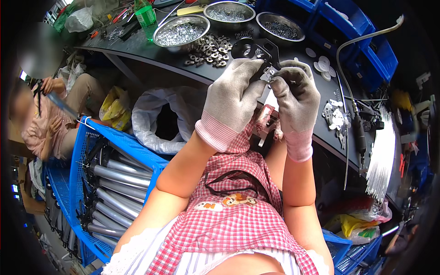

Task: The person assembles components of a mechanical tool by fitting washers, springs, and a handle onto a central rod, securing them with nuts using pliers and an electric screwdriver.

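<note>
Both my hands wear grey-white knit gloves with pink cuffs and meet above the bench's front edge. My left hand [234, 94] is closed, its fingers gripping a black bracket-like part [269, 47] with a rounded end. Close beside it, my right hand [299, 98] has its thumb and fingers pinched together at a small shiny metal piece [269, 73] against the bracket. Whether that piece is attached to the bracket I cannot tell. Just behind my left hand lies a pile of small dark metal clips [211, 49].
Metal bowls of small hardware [181, 31] stand at the back, beside a green bottle [145, 19]. Right are white discs [323, 64], white plastic parts [337, 118], thin rods [382, 156] and blue bins [382, 55]. Lower left, a blue crate [120, 143] holds metal tubes; another person sits beyond.
</note>
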Tool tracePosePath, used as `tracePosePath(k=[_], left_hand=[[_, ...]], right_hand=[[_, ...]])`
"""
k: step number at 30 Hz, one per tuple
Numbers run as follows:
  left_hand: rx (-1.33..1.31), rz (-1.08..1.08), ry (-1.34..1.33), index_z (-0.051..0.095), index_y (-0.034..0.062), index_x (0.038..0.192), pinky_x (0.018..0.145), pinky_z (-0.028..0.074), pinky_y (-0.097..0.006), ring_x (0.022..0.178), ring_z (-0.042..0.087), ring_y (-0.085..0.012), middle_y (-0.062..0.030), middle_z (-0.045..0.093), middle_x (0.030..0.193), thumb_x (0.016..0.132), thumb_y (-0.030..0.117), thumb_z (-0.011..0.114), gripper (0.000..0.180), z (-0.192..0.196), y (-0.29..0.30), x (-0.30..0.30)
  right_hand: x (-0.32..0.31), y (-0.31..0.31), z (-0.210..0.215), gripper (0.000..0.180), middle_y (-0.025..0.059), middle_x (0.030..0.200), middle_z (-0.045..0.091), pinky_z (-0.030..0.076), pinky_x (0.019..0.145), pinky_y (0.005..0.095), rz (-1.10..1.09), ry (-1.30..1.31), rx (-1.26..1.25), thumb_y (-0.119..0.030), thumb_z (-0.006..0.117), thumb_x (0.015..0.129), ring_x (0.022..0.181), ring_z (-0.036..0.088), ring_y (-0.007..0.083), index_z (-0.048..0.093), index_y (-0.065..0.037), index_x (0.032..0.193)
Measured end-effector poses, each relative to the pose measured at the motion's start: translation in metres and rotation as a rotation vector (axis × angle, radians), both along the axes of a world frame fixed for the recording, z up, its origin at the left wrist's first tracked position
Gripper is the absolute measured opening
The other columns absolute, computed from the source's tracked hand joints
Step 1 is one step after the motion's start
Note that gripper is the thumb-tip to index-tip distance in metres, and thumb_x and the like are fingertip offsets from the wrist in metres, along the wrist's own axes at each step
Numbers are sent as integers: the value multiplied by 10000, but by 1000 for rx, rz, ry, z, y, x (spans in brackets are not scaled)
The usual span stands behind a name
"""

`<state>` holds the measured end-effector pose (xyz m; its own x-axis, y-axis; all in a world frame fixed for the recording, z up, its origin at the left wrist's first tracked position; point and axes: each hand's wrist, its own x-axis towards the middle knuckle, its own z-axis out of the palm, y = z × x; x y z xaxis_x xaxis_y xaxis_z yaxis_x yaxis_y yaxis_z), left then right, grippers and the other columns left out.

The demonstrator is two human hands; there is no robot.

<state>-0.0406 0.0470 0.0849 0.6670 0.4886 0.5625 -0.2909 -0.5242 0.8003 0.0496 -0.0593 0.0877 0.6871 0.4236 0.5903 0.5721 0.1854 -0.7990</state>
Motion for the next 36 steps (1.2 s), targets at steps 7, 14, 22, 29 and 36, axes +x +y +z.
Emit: tracePosePath(k=[7,14,22,29,36], left_hand=[[20,-52,-19,601,-41,1095,772,527,-321,916,665,-302,-185,621,1048,841,27,609,263,3,-5,-2],[101,-68,-34,640,-68,991,675,508,-265,764,652,-179,-151,646,934,826,2,623,180,11,-16,2],[-84,-170,119,602,-85,1092,470,377,-166,557,476,-2,-28,619,928,888,-32,532,222,-17,-17,8],[-236,-228,137,591,-51,1137,423,348,-175,487,448,1,-18,620,834,922,45,543,241,-31,-17,21],[-236,-151,67,602,-50,1116,437,356,-179,495,461,-10,-11,606,810,918,55,548,231,-29,-10,15]], right_hand=[[-4,-5,-5,225,75,995,595,488,741,238,117,202,80,-160,734,835,883,579,118,653,49,859],[-8,-31,5,175,52,932,597,483,721,254,133,307,25,-80,721,801,803,580,120,625,47,873],[58,-129,-23,200,127,814,677,512,755,325,-355,181,-583,-186,663,845,805,669,239,679,-33,973],[191,-190,-63,271,115,1166,616,481,919,390,-603,-401,-1032,-200,674,838,1072,598,282,685,-165,1106],[241,-145,-56,500,213,1124,638,480,919,400,-320,-194,-1456,-236,769,755,1064,607,357,592,-42,1180]])
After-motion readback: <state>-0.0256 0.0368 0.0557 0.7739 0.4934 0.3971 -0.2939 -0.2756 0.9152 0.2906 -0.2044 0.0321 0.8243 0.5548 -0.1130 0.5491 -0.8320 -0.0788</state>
